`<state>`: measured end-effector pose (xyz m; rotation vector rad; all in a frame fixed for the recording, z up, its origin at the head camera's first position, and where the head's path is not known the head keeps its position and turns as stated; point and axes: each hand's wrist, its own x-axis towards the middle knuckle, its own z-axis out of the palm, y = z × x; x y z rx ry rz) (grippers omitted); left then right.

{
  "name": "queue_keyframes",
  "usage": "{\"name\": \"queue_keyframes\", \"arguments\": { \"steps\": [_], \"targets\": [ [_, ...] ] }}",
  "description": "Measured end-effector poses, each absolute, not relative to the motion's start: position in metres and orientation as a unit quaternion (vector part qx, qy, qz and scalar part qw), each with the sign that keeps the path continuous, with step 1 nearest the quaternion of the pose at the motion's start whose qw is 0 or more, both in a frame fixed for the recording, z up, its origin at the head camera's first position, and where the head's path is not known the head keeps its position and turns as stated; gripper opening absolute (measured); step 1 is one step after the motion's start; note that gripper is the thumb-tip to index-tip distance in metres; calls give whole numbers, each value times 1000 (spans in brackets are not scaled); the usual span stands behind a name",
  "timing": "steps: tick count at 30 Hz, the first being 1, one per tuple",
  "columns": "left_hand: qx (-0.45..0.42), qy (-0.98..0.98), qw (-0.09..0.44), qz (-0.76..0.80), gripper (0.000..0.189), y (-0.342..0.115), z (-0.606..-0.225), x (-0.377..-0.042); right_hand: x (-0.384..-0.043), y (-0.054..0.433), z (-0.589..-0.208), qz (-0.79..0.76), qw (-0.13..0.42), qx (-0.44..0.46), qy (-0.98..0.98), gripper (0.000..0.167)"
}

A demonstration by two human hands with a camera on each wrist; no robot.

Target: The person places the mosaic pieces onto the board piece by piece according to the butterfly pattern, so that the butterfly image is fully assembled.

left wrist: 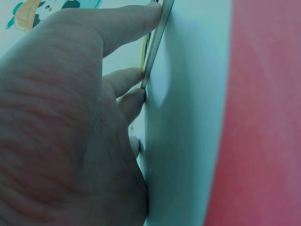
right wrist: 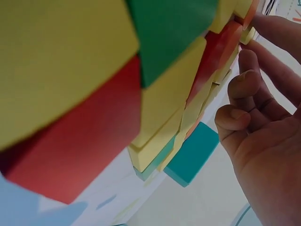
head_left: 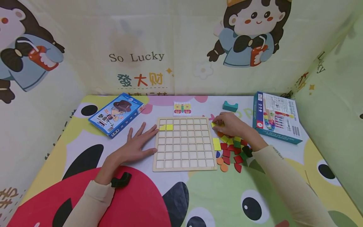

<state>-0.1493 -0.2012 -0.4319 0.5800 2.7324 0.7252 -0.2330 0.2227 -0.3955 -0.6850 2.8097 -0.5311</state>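
Observation:
A wooden grid board (head_left: pixel 183 171) lies mid-table, with two yellow square tiles (head_left: pixel 169 127) side by side in its upper left cells. My left hand (head_left: pixel 136 147) rests on the table at the board's left side, fingers spread and fairly straight; in the left wrist view its fingertips touch the board's edge (left wrist: pixel 151 61). Just past the board's right edge, my right hand (head_left: pixel 227 123) pinches a yellow tile (head_left: pixel 213 125) between thumb and forefinger, its other fingers loosely curled. Below that hand spreads a pile of red, yellow, green and orange pieces (head_left: pixel 226 153), partly hidden by the wrist.
Behind the board lies a card with a butterfly pattern (head_left: pixel 182 108). A teal notched block (head_left: pixel 230 106) stands beyond the right hand. A blue game box (head_left: pixel 116 114) lies at the left, another box (head_left: pixel 277 116) at the right. A yellow piece (head_left: pixel 216 144) lies against the board's right edge.

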Motion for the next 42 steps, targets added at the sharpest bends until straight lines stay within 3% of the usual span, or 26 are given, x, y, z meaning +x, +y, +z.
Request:
{"name": "queue_keyframes", "arguments": {
  "steps": [11, 29, 42],
  "targets": [
    [201, 939, 126, 251, 89, -201, -432, -148, -232, 207, -389, -181, 88, -218, 955, 35],
    [201, 940, 127, 247, 88, -201, -434, -150, -235, 99, -391, -203, 92, -313, 923, 26],
    [201, 939, 125, 250, 87, -202, -433, -150, -235, 77, -399, -189, 84, -339, 918, 20]
  ]
}}
